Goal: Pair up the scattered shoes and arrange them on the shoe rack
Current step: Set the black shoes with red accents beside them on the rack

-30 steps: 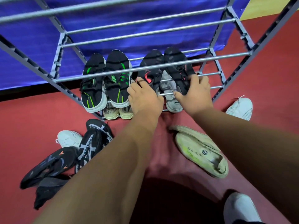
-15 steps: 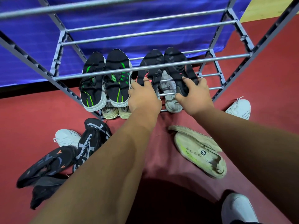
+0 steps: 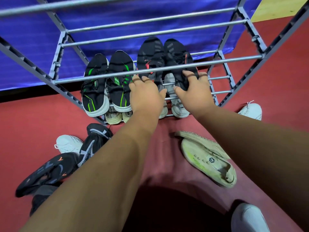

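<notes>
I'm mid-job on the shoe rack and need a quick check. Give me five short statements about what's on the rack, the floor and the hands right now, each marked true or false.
1. The black-and-green pair sits on the shoe rack. True.
2. Both hands are down at the floor shoes. False: the left hand and right hand are at the black-and-red pair on the rack.
3. A cream shoe lies on the red floor. True.
4. Every shoe is racked. False: a white shoe and black shoes are on the floor.
5. The top rails hold shoes. False: they are bare.
</notes>
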A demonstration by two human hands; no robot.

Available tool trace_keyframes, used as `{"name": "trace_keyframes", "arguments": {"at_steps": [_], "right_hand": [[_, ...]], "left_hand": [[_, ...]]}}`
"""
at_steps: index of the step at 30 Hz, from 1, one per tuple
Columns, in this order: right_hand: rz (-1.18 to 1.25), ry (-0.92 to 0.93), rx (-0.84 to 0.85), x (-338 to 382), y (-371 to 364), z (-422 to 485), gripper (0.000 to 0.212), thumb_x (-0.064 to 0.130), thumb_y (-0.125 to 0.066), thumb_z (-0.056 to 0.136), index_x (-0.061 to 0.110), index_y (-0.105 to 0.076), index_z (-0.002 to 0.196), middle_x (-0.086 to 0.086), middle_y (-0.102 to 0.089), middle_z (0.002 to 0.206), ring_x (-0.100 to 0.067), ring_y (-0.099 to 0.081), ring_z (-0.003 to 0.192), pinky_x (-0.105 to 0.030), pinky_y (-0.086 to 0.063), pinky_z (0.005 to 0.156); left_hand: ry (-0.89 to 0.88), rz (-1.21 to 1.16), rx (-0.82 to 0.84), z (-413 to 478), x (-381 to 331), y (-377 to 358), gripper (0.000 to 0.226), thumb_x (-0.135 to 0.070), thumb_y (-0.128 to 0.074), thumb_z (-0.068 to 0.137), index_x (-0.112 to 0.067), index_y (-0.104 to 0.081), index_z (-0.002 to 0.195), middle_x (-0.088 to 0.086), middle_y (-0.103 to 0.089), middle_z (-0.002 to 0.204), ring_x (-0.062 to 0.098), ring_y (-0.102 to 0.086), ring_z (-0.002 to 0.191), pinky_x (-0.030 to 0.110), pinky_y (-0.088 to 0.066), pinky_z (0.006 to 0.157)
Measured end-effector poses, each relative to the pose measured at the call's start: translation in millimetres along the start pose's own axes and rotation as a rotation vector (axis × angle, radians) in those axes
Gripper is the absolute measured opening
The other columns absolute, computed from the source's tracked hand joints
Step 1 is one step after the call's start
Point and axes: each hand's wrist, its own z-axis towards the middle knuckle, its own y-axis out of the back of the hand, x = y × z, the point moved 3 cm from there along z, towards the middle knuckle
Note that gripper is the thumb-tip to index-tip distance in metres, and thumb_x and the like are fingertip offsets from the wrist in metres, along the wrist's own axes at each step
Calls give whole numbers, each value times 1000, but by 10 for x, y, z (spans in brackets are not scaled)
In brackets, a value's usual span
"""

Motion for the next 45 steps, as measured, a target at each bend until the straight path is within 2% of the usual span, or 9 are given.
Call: {"name": "trace_keyframes", "arguments": {"at_steps": [3, 7, 10, 15, 22, 27, 30, 34, 45], "right_hand": [[-73, -39, 100, -16, -66, 80, 75, 52, -69, 89, 30, -40, 155, -16, -22, 157, -31, -39, 142, -39, -36, 118], [-149, -6, 164, -100, -74, 71, 97, 53, -75, 79, 34, -25, 160, -13, -16, 160, -34, -33, 145, -41, -37, 117], [-122, 9, 153, -155, -43, 91, 103, 49, -79, 73, 27, -25, 159, -10, -22, 157, -32, -45, 136, -36, -40, 113], [-91, 52, 113, -151, -72, 99, 96, 50, -83, 74, 22, -36, 153, -8, -29, 154, -24, -53, 126, -26, -39, 101], [-120, 85, 95, -103, -128, 101, 85, 50, -84, 74, 23, -43, 142, -7, -34, 144, -25, -60, 109, -28, -42, 87], [-142, 109, 113, -119, -55, 47, 91, 54, -85, 75, 20, -41, 147, -7, -35, 147, -21, -55, 121, -27, -42, 96], [-146, 164, 126, -101, -4, -1, 78, 50, -83, 78, 23, -47, 142, -5, -40, 140, -18, -56, 118, -25, -41, 102], [-125, 138, 86, -90, 41, -45, 61, 46, -79, 79, 24, -58, 132, -2, -47, 132, -17, -59, 108, -25, -45, 98], [-142, 85, 69, -114, 63, -173, 53, 42, -77, 81, 19, -55, 124, -2, -45, 124, -20, -56, 99, -34, -50, 92]], "left_hand": [[-40, 40, 83, 44, 81, -74, 97, -67, -63, 88, -2, -35, 154, 26, -26, 158, 41, -32, 141, 45, -41, 110], [-65, 54, 68, -13, 108, -134, 98, -63, -70, 84, -6, -33, 155, 25, -25, 157, 40, -32, 139, 45, -45, 106], [-35, 42, 92, 21, 79, -100, 91, -56, -75, 81, -4, -42, 148, 24, -33, 149, 38, -36, 133, 44, -49, 98], [-8, 18, 83, 43, 61, -48, 77, -55, -79, 77, 0, -59, 126, 22, -43, 136, 36, -43, 123, 40, -51, 90], [-40, -63, 81, 24, 149, -103, 86, -68, -77, 75, -1, -59, 126, 18, -46, 135, 34, -42, 125, 41, -48, 98], [-63, -92, 83, 11, 154, -101, 86, -66, -75, 78, 0, -56, 129, 19, -46, 136, 34, -41, 126, 39, -44, 103], [-64, -119, 108, 11, 172, -88, 82, -62, -77, 77, -2, -55, 129, 19, -43, 138, 35, -39, 128, 41, -42, 106], [-74, -146, 130, 21, 198, -52, 77, -55, -82, 75, -8, -53, 128, 18, -43, 137, 36, -39, 130, 43, -43, 105], [-94, -162, 157, 21, 238, 11, 74, -57, -83, 74, -7, -57, 122, 16, -45, 136, 34, -43, 128, 43, -43, 104]]}}
